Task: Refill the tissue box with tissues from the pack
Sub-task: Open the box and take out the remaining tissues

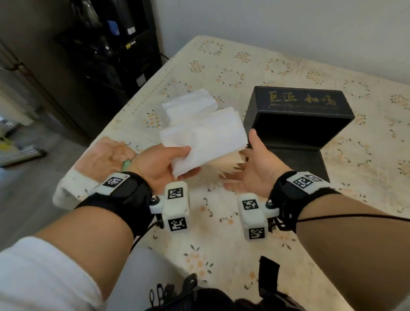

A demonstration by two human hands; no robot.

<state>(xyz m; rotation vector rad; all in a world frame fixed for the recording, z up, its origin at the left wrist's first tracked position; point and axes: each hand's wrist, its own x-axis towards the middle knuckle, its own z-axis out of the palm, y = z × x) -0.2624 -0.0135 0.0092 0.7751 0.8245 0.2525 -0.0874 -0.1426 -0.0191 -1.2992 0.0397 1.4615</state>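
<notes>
A stack of tissues (203,141) is held in the left hand (158,167) at frame centre — thumb on top, fingers (188,175) curled under the near corner, so the grip is closed on one end only and the far end is left free. The right hand (253,170) is open, palm up, spread under the stack's right end; nothing is gripped, and whether it touches the paper cannot be told. Judged: it is placed there to take the sagging end before the stack is carried over.

The tissue box (298,119) sits right of centre, tipped so its open black cavity faces the hands; its lid or base panel (299,161) lies flat on the bench (225,224) in front of it. That orientation lets the stack be slid in sideways rather than dropped.

A second pile of tissues (188,107) lies on the bench just behind the held stack, upper centre. Another person's hand (106,156) rests at the bench's left edge, close beside the left wrist.

Room for moving:
- The path from stack to box opening is short and unobstructed — only the right hand lies between.
- The box's lower rim and the flat panel form a lip that could catch the stack's leading edge.
- The bench's left edge runs near the left hand; open bench is seen at lower centre and far right.
</notes>
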